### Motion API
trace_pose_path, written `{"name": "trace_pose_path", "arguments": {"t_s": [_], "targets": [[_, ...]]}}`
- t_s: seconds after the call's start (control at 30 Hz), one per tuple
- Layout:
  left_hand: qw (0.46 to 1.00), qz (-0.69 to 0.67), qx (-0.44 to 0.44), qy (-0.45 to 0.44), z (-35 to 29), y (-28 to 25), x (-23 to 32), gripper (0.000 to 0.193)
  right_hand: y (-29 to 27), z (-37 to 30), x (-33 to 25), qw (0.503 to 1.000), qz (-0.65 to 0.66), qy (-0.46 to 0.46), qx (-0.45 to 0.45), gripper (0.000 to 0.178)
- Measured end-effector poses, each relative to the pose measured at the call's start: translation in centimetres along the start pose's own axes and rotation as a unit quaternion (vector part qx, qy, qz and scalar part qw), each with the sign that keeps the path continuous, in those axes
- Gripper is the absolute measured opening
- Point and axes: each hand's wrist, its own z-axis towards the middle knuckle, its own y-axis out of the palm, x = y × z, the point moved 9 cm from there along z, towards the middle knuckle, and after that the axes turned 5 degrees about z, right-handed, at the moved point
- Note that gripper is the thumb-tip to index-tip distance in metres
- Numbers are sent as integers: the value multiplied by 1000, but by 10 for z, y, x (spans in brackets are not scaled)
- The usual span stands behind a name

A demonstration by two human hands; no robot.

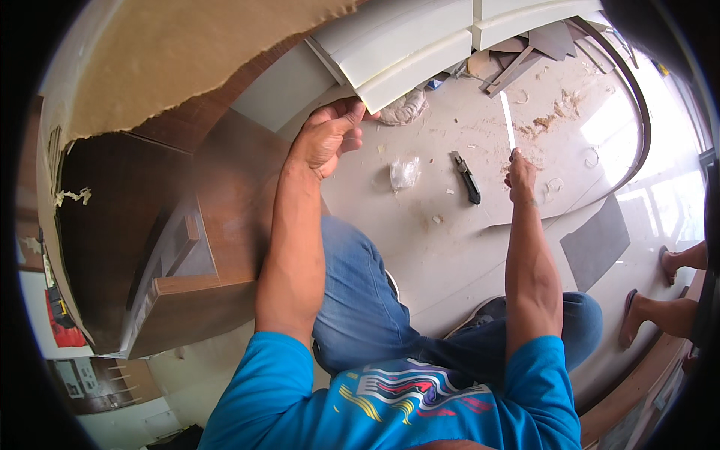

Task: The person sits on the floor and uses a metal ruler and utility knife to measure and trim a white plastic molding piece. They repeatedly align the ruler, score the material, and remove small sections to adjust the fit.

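My left hand (330, 139) is closed in a pinch at the near corner of a white panel (416, 69), thumb and forefinger against its edge. Off to the right, my right hand (520, 178) is wrapped round the near end of a long, thin whitish strip (508, 120), which points away from me over the floor. Whether the strip is metal or plastic I cannot tell. Between my hands a black utility knife (466, 178) lies on the floor. Beside it is a small crumpled clear plastic bag (405, 173).
Brown wooden panels (232, 172) and torn cardboard (187, 60) stand close on my left. Board offcuts (517, 64) lie at the far side, near sawdust (555, 112). A long dark strip (643, 120) curves along the right. A grey sheet (596, 244) lies near another person's feet (634, 319).
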Motion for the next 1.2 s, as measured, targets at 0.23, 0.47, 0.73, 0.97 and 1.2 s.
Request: {"name": "trace_pose_path", "arguments": {"t_s": [0.23,0.47,0.73,0.97,1.2], "targets": [[988,124,53,76,0,13,14,31,15,-18,53,997,-1,72,0,43],[982,128,129,50,-6,24,12,27,21,-10,49,989,125,83,-6,29],[971,195,108,82,-10,18,15,32,54,-18,34,953,281,82,-81,17],[995,85,36,-33,-5,-5,-4,24,68,-22,41,948,263,108,-142,14],[999,33,12,-24,1,-1,-8,32,69,-16,38,944,271,114,-147,12]]}}
